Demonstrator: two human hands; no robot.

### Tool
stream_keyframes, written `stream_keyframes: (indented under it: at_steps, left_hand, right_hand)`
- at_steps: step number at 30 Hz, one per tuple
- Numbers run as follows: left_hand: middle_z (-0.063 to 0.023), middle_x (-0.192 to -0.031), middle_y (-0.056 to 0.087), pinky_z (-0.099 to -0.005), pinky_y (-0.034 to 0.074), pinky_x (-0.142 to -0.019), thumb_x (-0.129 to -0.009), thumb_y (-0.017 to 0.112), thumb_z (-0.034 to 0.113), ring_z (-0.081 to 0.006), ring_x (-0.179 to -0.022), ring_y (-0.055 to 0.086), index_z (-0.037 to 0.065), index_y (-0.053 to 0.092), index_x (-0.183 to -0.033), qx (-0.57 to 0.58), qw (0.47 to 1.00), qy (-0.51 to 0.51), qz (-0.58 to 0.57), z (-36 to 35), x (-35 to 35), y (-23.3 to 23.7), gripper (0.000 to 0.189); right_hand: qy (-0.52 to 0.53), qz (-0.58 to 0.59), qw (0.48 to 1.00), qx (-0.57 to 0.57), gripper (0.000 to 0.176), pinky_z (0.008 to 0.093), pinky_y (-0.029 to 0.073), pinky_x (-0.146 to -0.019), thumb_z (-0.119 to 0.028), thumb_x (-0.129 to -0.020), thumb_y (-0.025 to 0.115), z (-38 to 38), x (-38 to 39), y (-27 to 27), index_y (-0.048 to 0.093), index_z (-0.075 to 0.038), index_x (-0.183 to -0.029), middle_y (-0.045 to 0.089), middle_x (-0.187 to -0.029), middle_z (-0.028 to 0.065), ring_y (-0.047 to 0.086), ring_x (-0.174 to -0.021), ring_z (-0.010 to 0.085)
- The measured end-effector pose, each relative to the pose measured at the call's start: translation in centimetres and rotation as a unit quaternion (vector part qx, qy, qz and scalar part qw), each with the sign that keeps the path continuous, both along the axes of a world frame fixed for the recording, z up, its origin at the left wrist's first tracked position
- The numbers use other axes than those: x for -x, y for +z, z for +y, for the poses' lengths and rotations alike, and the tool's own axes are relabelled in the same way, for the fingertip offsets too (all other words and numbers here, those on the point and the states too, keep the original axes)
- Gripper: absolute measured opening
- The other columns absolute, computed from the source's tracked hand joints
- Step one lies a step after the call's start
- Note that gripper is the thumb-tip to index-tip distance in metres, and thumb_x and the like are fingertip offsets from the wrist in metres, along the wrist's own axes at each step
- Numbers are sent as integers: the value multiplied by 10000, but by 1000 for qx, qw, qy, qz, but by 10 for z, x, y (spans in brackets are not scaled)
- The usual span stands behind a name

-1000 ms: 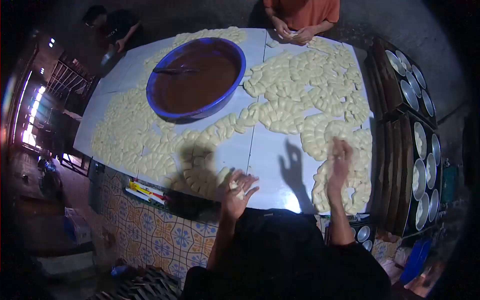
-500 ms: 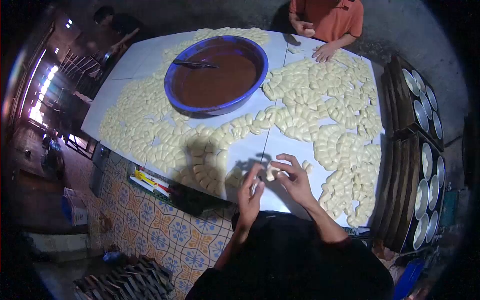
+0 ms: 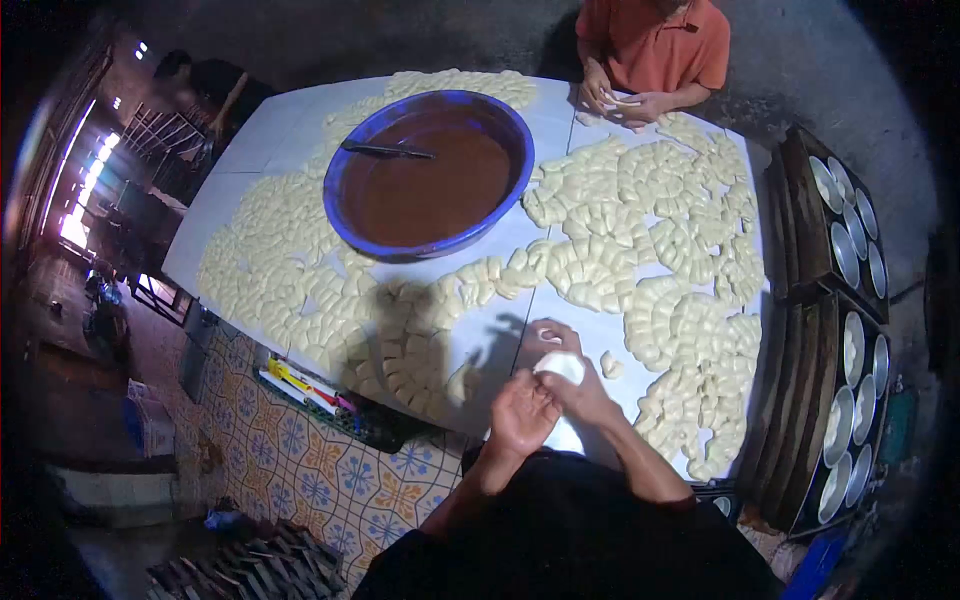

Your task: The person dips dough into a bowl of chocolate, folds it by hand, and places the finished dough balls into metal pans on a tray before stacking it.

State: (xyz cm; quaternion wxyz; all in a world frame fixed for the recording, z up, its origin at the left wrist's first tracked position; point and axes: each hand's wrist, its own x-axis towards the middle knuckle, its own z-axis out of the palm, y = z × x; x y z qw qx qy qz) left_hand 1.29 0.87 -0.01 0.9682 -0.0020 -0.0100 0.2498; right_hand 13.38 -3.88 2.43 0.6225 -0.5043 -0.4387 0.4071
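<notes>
A pale, flattened dough piece (image 3: 561, 367) rests in my right hand (image 3: 583, 393), whose fingers curl round it above the white table. Against its lower left side lies my left hand (image 3: 524, 410), palm up with the fingers curled towards the dough; whether it grips the dough is unclear. One small dough piece (image 3: 611, 366) sits on the table just right of my hands. Many cut dough pieces (image 3: 590, 250) cover much of the tabletop. Beyond them stands a blue basin (image 3: 527, 160) of brown filling, with a dark utensil in it.
Across the table a co-worker in an orange shirt (image 3: 665, 45) handles dough. Another person (image 3: 205, 85) is at the far left. Stacked trays with round tins (image 3: 840, 425) stand at the right. A crate (image 3: 310, 390) with coloured items is below the table's left front edge.
My hands have come together, and the dough in my right hand now looks wider and flatter. The co-worker's hands have also come together round dough.
</notes>
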Motion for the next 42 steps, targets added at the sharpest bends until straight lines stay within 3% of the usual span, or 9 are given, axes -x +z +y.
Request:
stream_keyframes:
  at_steps: [5, 10, 13, 21, 27, 29, 32, 38, 42]
  left_hand:
    - [-243, -1387, 371, -498, 307, -1046, -795, 362, 775, -356, -1303, 341, -43, 343, -1359, -181, 964, 13, 195, 120, -51, 44, 994]
    - [-164, -818, 666, -374, 451, -832, -933, 185, 643, -264, -819, 615, -42, 688, -938, -619, 443, 127, 636, 313, -95, 13, 850]
    - [-209, -814, 670, -412, 425, -894, -900, 147, 681, -355, -877, 613, 6, 708, -886, -625, 423, -125, 644, 334, -100, -2, 878]
    - [-229, -848, 628, -473, 453, -764, -975, 367, 342, -439, -853, 577, -6, 607, -782, -723, 256, 234, 597, 221, -83, 33, 464]
    - [-147, -995, 625, -352, 504, -777, -969, 376, 432, -228, -872, 625, -51, 553, -1093, -548, 726, 130, 395, 144, -42, 49, 530]
    - [-115, -1058, 600, -333, 491, -859, -964, 414, 359, -200, -958, 600, -58, 499, -1174, -176, 877, -37, 446, 101, -35, 50, 475]
    - [-40, -994, 591, -263, 468, -836, -911, 510, 100, -137, -956, 577, -30, 513, -1209, -128, 898, 32, 420, 63, -17, 1, 324]
    - [-38, -986, 593, -223, 460, -740, -860, 535, -54, -88, -859, 556, -40, 552, -1221, -308, 821, 29, 481, 23, 4, -9, 361]
    - [-73, -997, 611, -237, 492, -773, -867, 571, -41, -122, -923, 585, -51, 583, -1179, -551, 684, 24, 478, 17, 18, -19, 313]
  right_hand:
    - [46, -25, 998, 37, 954, 358, 434, -893, -618, -797, 570, 9, -39, -44, 157, -85, -1472, 271, -1427, 130, 398, -1192, 224]
    - [-31, 28, 997, 58, 943, 372, 470, -845, -685, -810, 504, 15, -40, -33, 199, -82, -1469, 248, -1469, 113, 397, -1202, 232]
    - [-18, 105, 994, 32, 773, 330, 439, -877, -486, -890, 548, 14, -41, -58, 219, -80, -1460, 312, -1415, 124, 417, -1174, 218]
    - [-42, 199, 978, 55, 654, 255, 448, -788, -306, -933, 560, 24, -32, -71, 239, -61, -1447, 481, -1301, 99, 550, -1000, 158]
    - [3, 461, 883, 88, 506, 263, 475, -792, -179, -968, 486, 37, -18, -61, 296, 14, -1395, 560, -1184, 104, 574, -970, 154]
    - [11, 582, 811, 55, 360, 283, 499, -809, -113, -965, 481, 30, -11, -74, 441, 40, -1288, 592, -1086, 107, 585, -929, 147]
    - [-112, 475, 858, 160, 255, 257, 497, -760, -94, -910, 583, 12, -6, -81, 594, 42, -1126, 619, -966, 70, 577, -840, 132]
    - [-169, -346, 922, 45, 303, 297, 443, -793, -3, -792, 631, -24, 17, -43, 635, -34, -1093, 530, -1039, 113, 526, -918, 204]
    - [-103, -231, 967, 3, 280, 303, 455, -826, 20, -798, 596, -39, 6, -46, 626, -28, -1072, 546, -1058, 123, 570, -927, 238]
